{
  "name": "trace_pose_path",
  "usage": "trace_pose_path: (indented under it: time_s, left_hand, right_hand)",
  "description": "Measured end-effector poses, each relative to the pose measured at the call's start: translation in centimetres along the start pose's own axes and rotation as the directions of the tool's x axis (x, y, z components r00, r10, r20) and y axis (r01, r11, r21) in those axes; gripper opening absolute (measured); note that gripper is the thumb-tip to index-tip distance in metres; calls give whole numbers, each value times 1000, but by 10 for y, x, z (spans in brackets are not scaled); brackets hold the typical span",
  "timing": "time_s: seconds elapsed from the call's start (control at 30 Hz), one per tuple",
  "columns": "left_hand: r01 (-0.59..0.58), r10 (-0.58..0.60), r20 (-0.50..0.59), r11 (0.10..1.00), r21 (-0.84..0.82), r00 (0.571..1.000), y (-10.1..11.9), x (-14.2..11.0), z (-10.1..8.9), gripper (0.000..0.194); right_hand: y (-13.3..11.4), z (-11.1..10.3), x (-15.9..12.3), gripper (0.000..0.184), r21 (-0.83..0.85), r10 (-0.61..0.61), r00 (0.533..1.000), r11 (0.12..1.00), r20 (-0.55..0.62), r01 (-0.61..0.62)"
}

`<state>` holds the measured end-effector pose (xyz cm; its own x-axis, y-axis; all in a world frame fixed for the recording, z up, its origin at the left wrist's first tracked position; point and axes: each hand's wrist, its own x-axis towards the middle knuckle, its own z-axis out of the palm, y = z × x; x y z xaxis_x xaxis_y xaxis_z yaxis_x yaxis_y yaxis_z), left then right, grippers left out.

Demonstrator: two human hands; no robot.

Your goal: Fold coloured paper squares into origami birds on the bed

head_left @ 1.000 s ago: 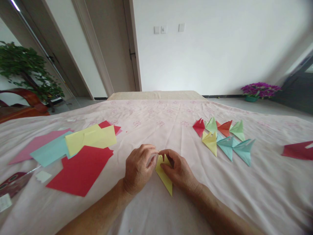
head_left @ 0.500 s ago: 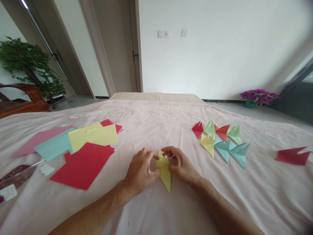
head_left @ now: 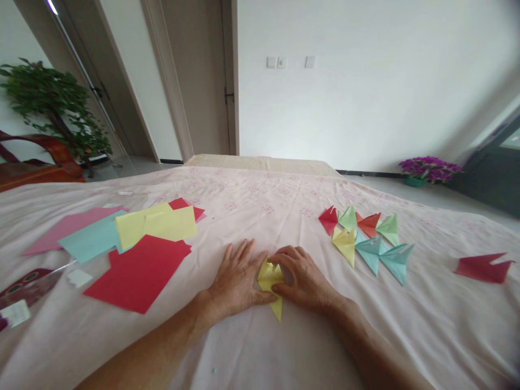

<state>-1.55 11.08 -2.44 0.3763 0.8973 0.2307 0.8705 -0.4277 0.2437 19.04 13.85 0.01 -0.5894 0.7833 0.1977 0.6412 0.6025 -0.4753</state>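
On the cloth straight ahead of me lies a piece of yellow folded paper (head_left: pixel 270 277), its pointed end toward me. My left hand (head_left: pixel 235 276) rests flat at its left side, fingers stretched out and thumb touching the lower part. From the right, my right hand (head_left: pixel 301 276) curls its fingers and thumb around the paper's right edge, hiding part of it. Several folded paper pieces stand in two rows to the right, among them a yellow one (head_left: pixel 344 246), a blue one (head_left: pixel 395 261) and a red one (head_left: pixel 328 220).
Flat paper sheets lie at the left: red (head_left: pixel 140 276), yellow (head_left: pixel 173 223), blue (head_left: pixel 91 238) and pink (head_left: pixel 73 230). Nearer the left edge is a dark red packet (head_left: pixel 30 284). A separate dark red folded paper (head_left: pixel 483 268) sits far right. The pink cloth (head_left: pixel 260 352) is wrinkled.
My left fingers have straightened from a curl and now lie flat, with the thumb lower on the yellow paper. My right thumb has moved down and left across it. The view has shifted slightly.
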Motion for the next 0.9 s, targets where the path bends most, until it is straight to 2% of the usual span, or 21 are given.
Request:
trace_pose_path:
  time_s: [0.23, 0.4, 0.53, 0.6, 0.67, 0.77, 0.9]
  left_hand:
    - [-7, 7, 130, 1000, -5, 991, -4, 7, -4, 98]
    - [-27, 38, 191, 998, -59, 981, -12, 9, -4, 109]
    - [-26, 57, 145, 978, -205, 988, -20, 11, 2, 119]
    - [5, 38, 98, 916, -400, 994, -23, 12, 4, 119]
    - [2, 31, 62, 883, -469, 998, -26, 13, 5, 118]
    - [20, -24, 2, 811, -585, 1000, -27, 13, 4, 105]
    - [62, -175, -76, 667, -742, 982, -31, 13, 6, 83]
  right_hand:
    - [11, -3, 1, 59, 21, -61, 997, 998, 42, 61]
    - [28, -5, 3, 52, 220, -188, 982, 959, 20, 179]
    - [37, -2, 4, 38, 277, -199, 980, 941, 0, 192]
    - [39, 2, 5, 36, 294, -187, 982, 939, -6, 181]
    - [41, 5, 5, 28, 305, -160, 987, 940, -10, 155]
    - [40, 11, 3, 23, 306, -85, 996, 948, -9, 84]
    - [38, 16, 1, 31, 338, 50, 998, 939, 29, -57]
